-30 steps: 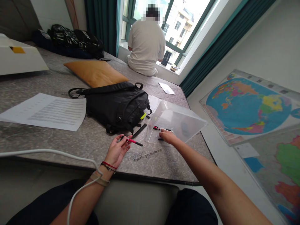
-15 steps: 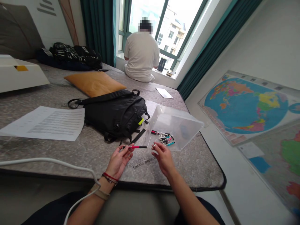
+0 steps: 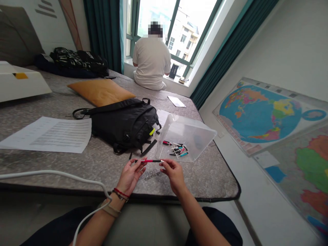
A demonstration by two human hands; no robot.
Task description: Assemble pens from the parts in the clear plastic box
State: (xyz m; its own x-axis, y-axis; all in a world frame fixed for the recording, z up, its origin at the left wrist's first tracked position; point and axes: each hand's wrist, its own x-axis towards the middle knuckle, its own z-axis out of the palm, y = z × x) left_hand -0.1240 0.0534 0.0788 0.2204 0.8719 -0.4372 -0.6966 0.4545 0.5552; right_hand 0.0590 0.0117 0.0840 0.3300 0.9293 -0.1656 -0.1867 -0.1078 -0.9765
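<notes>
"fabric pro" lettering (image 3: 153, 175) below red pen (image 3: 150, 160)

The only view is coming from a camera worn on the person's head, looking forward and down, sitting close above the left hand (image 3: 130, 176) and right hand (image 3: 174, 176), and taking in the mattress (image 3: 200, 177) and, farther off, the window (image 3: 156, 13).

pen pile (image 3: 176, 149): too small (tips especially) | wall map (image 3: 302, 177): cut off
</notes>
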